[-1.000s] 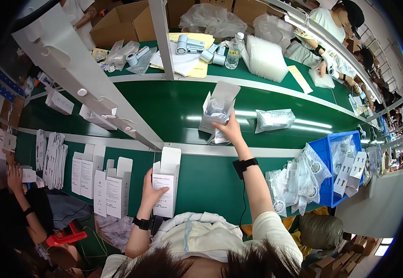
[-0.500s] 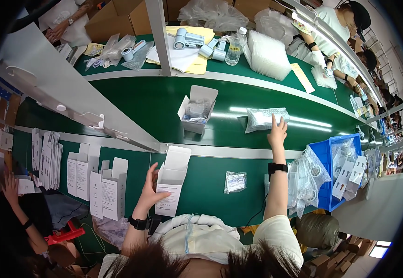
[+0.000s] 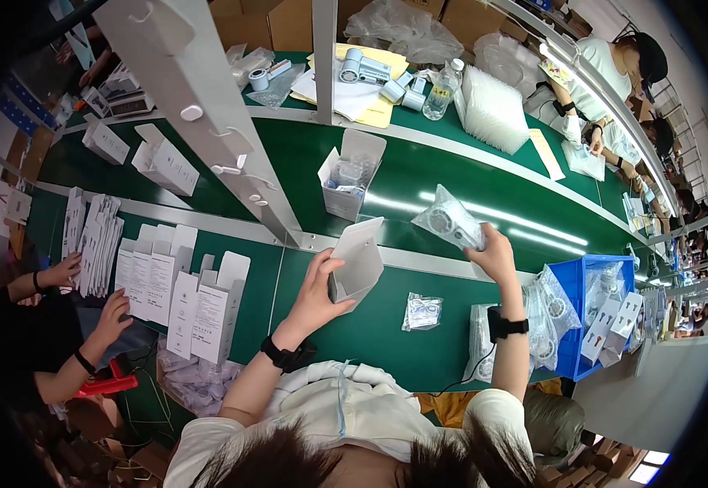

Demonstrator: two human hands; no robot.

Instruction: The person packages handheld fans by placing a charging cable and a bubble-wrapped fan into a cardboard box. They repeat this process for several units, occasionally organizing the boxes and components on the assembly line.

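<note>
My left hand (image 3: 315, 297) grips an open white carton (image 3: 358, 272), tilted up off the green table with its flap raised; its inside looks bare. My right hand (image 3: 496, 256) holds a bubble-wrap bag (image 3: 451, 220) above the green belt, closed round its lower end. A round, pale device shows through the plastic. Between my arms a small clear packet (image 3: 423, 311) lies on the table, with something white inside. On the belt farther off, another open white carton (image 3: 344, 201) stands with a bagged item in it.
To the right a blue bin (image 3: 569, 325) holds cartons and bagged items, with more bubble-wrap bags (image 3: 545, 317) beside it. Open cartons (image 3: 207, 317) stand at left, near a co-worker's hands (image 3: 112, 317). A grey metal post (image 3: 232, 146) slants across the belt.
My right hand has picked the bubble-wrap bag up off the belt and turned it. My left hand has lifted the carton from the table and tilted it toward the right.
</note>
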